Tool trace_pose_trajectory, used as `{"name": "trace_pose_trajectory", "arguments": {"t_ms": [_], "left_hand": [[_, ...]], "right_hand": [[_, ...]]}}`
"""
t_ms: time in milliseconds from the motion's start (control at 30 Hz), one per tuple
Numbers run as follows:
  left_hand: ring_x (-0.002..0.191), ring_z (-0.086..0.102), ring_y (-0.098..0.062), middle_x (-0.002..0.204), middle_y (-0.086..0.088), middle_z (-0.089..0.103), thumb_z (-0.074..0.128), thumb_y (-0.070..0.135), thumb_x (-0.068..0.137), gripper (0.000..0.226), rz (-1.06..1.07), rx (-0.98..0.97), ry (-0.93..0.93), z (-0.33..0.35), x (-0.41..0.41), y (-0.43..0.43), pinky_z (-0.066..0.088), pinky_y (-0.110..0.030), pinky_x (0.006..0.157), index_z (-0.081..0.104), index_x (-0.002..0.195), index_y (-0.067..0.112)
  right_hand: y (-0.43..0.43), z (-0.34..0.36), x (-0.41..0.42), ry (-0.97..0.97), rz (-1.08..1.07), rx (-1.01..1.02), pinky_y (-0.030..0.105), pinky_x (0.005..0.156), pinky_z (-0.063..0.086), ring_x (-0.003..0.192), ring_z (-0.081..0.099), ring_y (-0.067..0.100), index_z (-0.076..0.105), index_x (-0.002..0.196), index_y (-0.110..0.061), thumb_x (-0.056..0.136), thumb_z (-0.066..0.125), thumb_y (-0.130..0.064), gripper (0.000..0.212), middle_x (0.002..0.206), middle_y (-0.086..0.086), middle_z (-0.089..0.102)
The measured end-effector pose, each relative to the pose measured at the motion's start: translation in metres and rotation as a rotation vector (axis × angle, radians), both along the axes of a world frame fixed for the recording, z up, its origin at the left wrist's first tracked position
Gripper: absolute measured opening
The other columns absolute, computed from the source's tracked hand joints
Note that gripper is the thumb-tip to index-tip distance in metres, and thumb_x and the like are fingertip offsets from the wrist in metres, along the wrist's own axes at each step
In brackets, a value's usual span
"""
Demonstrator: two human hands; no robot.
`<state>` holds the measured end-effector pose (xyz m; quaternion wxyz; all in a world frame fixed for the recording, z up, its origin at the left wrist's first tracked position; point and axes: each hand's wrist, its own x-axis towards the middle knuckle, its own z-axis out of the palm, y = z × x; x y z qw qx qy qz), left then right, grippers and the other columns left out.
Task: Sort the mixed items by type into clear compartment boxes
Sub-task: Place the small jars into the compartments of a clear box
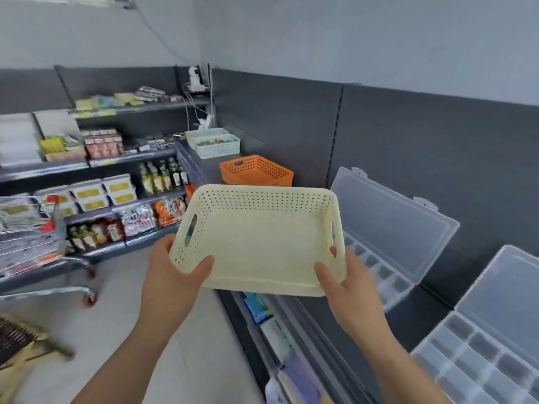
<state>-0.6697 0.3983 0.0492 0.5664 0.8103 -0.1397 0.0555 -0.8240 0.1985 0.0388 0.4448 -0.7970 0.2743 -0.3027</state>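
Basket (262,199) of cream perforated plastic is up in the air in front of you, tilted so its inside faces you. Your left hand (175,269) grips its near left corner, thumb hooked over the rim. Your right hand (347,284) grips the near right corner the same way. Just right of it, two clear compartment boxes (376,266) (478,360) lie on the dark shelf (437,290), both with lids raised. Behind the basket on that shelf sits an orange basket (256,170), and further back are two pale baskets (218,147) with small items in them, too blurred to name. To your left stand stocked goods shelves (131,196) and a wire trolley (35,237).
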Motion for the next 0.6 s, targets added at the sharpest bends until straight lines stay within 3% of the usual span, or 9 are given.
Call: {"name": "trace_pose_trajectory", "arguments": {"t_ms": [167, 367, 433, 600], "left_hand": [[0.103, 0.052, -0.017, 0.115, 0.008, 0.051, 0.076, 0.033, 0.078, 0.065, 0.068, 0.022, 0.026, 0.004, 0.104, 0.043, 0.050, -0.036, 0.073, 0.039, 0.132, 0.026], [0.084, 0.052, -0.008, 0.091, 0.024, 0.047, 0.070, 0.025, 0.085, 0.036, -0.019, 0.156, -0.009, 0.021, 0.236, 0.064, 0.040, -0.023, 0.060, 0.044, 0.108, 0.032], [0.079, 0.052, -0.003, 0.090, 0.020, 0.052, 0.067, 0.023, 0.088, 0.025, -0.043, 0.224, 0.001, 0.020, 0.280, 0.066, 0.040, -0.021, 0.059, 0.051, 0.107, 0.027], [0.078, 0.059, -0.012, 0.091, 0.004, 0.064, 0.058, 0.026, 0.093, 0.014, -0.082, 0.313, 0.099, 0.012, 0.374, 0.054, 0.045, -0.029, 0.060, 0.060, 0.105, 0.021]], "right_hand": [[0.026, 0.006, 0.128, 0.004, 0.031, 0.025, 0.021, 0.069, 0.045, 0.094, 0.058, 0.007, 0.050, 0.129, -0.023, 0.093, 0.055, -0.035, 0.037, 0.110, -0.013, 0.059], [0.040, 0.017, 0.258, -0.017, 0.008, 0.065, 0.017, 0.058, 0.040, 0.082, 0.058, 0.002, 0.055, 0.115, -0.024, 0.094, 0.055, -0.028, 0.022, 0.093, -0.019, 0.059], [0.038, 0.019, 0.295, -0.023, -0.017, 0.091, 0.020, 0.060, 0.042, 0.084, 0.059, 0.002, 0.056, 0.117, -0.023, 0.093, 0.056, -0.027, 0.024, 0.094, -0.018, 0.061], [0.022, 0.021, 0.380, -0.051, -0.049, 0.106, 0.025, 0.067, 0.047, 0.088, 0.059, 0.002, 0.057, 0.121, -0.026, 0.093, 0.056, -0.025, 0.028, 0.098, -0.020, 0.061]]}}
